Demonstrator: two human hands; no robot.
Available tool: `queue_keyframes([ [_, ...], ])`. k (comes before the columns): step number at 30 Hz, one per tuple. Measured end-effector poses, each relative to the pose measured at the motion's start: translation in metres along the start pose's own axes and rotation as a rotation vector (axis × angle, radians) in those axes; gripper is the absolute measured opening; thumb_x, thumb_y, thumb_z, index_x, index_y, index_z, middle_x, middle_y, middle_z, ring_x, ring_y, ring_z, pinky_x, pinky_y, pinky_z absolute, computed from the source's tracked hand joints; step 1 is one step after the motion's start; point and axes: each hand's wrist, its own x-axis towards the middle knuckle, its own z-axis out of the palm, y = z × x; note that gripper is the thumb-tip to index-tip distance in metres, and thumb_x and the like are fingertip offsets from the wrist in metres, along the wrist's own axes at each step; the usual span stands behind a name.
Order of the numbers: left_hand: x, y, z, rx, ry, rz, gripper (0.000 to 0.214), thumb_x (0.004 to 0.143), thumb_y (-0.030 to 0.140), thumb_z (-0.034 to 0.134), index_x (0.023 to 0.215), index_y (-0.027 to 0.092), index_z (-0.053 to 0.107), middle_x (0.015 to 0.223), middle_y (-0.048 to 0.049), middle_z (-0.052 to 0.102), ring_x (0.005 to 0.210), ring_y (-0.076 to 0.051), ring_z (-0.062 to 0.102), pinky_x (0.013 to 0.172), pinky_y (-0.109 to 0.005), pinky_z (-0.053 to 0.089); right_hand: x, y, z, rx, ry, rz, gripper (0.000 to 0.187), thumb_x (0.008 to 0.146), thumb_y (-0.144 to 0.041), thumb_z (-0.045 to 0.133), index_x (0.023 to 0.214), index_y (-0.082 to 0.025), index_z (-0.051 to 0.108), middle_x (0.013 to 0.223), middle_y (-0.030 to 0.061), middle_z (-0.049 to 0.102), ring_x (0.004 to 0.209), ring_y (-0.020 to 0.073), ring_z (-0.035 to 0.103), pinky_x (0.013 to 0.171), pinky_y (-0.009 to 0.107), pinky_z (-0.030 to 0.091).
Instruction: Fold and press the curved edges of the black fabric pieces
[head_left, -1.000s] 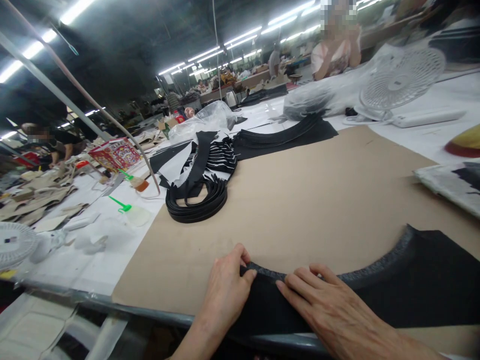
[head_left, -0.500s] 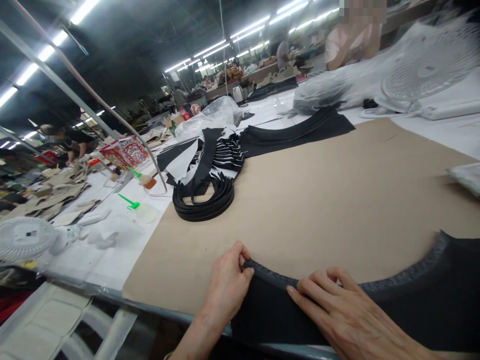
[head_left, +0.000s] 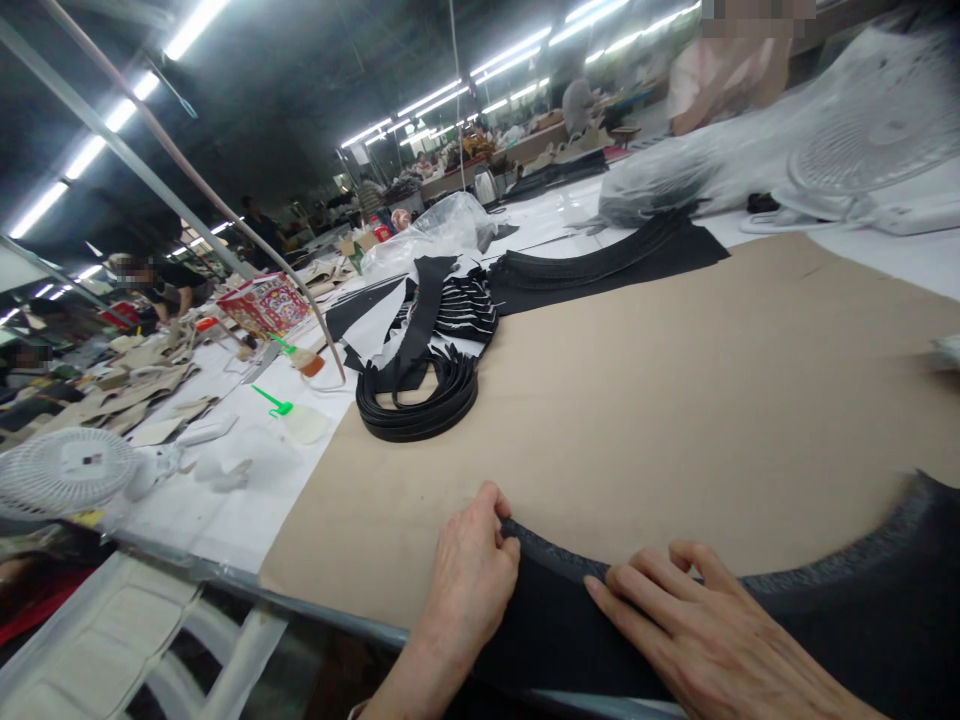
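Observation:
A black fabric panel (head_left: 555, 640) with a curved, dark grey speckled strip (head_left: 810, 578) along its upper edge lies at the table's front. At the left end of that edge, my left hand (head_left: 472, 570) pinches the panel's corner between thumb and fingers. My right hand (head_left: 682, 610) rests on the panel further right, fingers stretched over the curved edge and fingertips against the strip. Part of the strip is hidden under it. Beyond my hands, a coil of black strips (head_left: 416, 415) sits on the brown board (head_left: 637, 420).
Black striped pieces (head_left: 461, 305) and curved black panels (head_left: 600, 265) lie at the back. On the left are green-tipped bottles (head_left: 300, 420), a fan (head_left: 75, 470) and a slanted pole (head_left: 187, 190). Another fan (head_left: 877, 130) stands under plastic at right. A person (head_left: 727, 80) sits across the table.
The whole view has shifted slightly, so the scene appears further right. Both hands keep nearly the same places on the black fabric panel.

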Motion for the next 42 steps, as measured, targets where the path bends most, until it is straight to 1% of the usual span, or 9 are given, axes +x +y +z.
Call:
queue_keyframes([
  [5, -0.003, 0.0, -0.002, 0.017, 0.035, -0.043, 0.025, 0.075, 0.011, 0.057, 0.091, 0.025, 0.044, 0.063, 0.0074, 0.047, 0.062, -0.014, 0.049, 0.059, -0.026, 0.029, 0.0, 0.0, 0.0, -0.006, -0.013, -0.012, 0.043, 0.069, -0.005, 0.054, 0.109, -0.02, 0.06, 0.089, 0.0011, 0.061, 0.079, 0.018, 0.052, 0.082, 0.037, 0.036],
  [8, -0.009, -0.003, 0.001, 0.0, 0.102, -0.017, 0.025, 0.076, 0.012, 0.06, 0.093, 0.024, 0.045, 0.077, 0.0035, 0.053, 0.074, -0.016, 0.053, 0.067, -0.027, 0.036, -0.002, -0.001, 0.003, 0.006, 0.002, -0.005, 0.045, 0.067, -0.004, 0.053, 0.109, -0.02, 0.06, 0.09, 0.0002, 0.061, 0.079, 0.0175, 0.053, 0.084, 0.038, 0.036],
  [12, -0.016, -0.013, 0.012, -0.006, 0.242, 0.15, 0.026, 0.079, 0.007, 0.055, 0.1, 0.022, 0.051, 0.099, -0.0028, 0.056, 0.094, -0.02, 0.054, 0.086, -0.033, 0.043, -0.006, -0.001, 0.007, 0.017, -0.004, 0.009, 0.046, 0.069, -0.004, 0.053, 0.111, -0.02, 0.059, 0.092, 0.0006, 0.061, 0.082, 0.0185, 0.053, 0.087, 0.04, 0.034],
  [20, -0.024, -0.044, 0.028, 0.207, 0.448, 0.652, 0.028, 0.093, 0.007, 0.042, 0.112, 0.02, 0.056, 0.104, -0.0049, 0.065, 0.096, -0.018, 0.059, 0.087, -0.033, 0.049, -0.002, -0.003, 0.002, -0.004, 0.041, 0.005, 0.046, 0.067, -0.001, 0.05, 0.108, -0.02, 0.06, 0.091, -0.0002, 0.061, 0.08, 0.0175, 0.053, 0.087, 0.039, 0.033],
  [23, -0.027, -0.053, 0.026, 0.323, 0.459, 0.753, 0.032, 0.093, 0.007, 0.041, 0.117, 0.018, 0.057, 0.107, -0.0063, 0.067, 0.098, -0.019, 0.059, 0.086, -0.033, 0.05, 0.001, -0.004, 0.0, 0.0, 0.045, 0.008, 0.045, 0.065, -0.001, 0.05, 0.105, -0.02, 0.061, 0.087, -0.0013, 0.061, 0.077, 0.0168, 0.052, 0.085, 0.037, 0.033],
  [28, -0.031, -0.06, 0.021, 0.465, 0.427, 0.775, 0.04, 0.091, 0.008, 0.037, 0.125, 0.016, 0.057, 0.118, -0.0085, 0.065, 0.105, -0.024, 0.057, 0.089, -0.039, 0.05, -0.005, -0.002, 0.007, -0.006, 0.028, 0.001, 0.048, 0.065, -0.004, 0.053, 0.11, -0.02, 0.061, 0.091, -0.0007, 0.062, 0.08, 0.018, 0.053, 0.087, 0.04, 0.031],
  [34, -0.031, -0.063, 0.018, 0.483, 0.389, 0.804, 0.043, 0.091, 0.008, 0.035, 0.129, 0.014, 0.054, 0.125, -0.0071, 0.064, 0.108, -0.023, 0.056, 0.09, -0.038, 0.049, -0.009, 0.001, 0.011, -0.01, 0.022, 0.005, 0.052, 0.063, -0.004, 0.052, 0.112, -0.022, 0.061, 0.091, -0.0004, 0.062, 0.081, 0.0187, 0.053, 0.091, 0.041, 0.029],
  [39, -0.031, -0.061, 0.016, 0.424, 0.374, 0.782, 0.044, 0.089, 0.009, 0.038, 0.129, 0.017, 0.055, 0.126, -0.0039, 0.064, 0.106, -0.022, 0.056, 0.09, -0.036, 0.047, 0.007, -0.004, 0.001, -0.015, 0.064, 0.019, 0.047, 0.061, -0.005, 0.05, 0.102, -0.023, 0.063, 0.083, -0.0022, 0.061, 0.072, 0.0174, 0.051, 0.081, 0.037, 0.031],
  [42, -0.031, -0.061, 0.017, 0.4, 0.396, 0.798, 0.045, 0.087, 0.008, 0.04, 0.128, 0.017, 0.055, 0.124, -0.0043, 0.065, 0.103, -0.021, 0.057, 0.089, -0.036, 0.046, 0.023, -0.011, -0.001, -0.025, 0.089, 0.011, 0.051, 0.065, -0.005, 0.049, 0.111, -0.022, 0.062, 0.085, -0.0022, 0.062, 0.072, 0.0171, 0.051, 0.078, 0.036, 0.032],
])
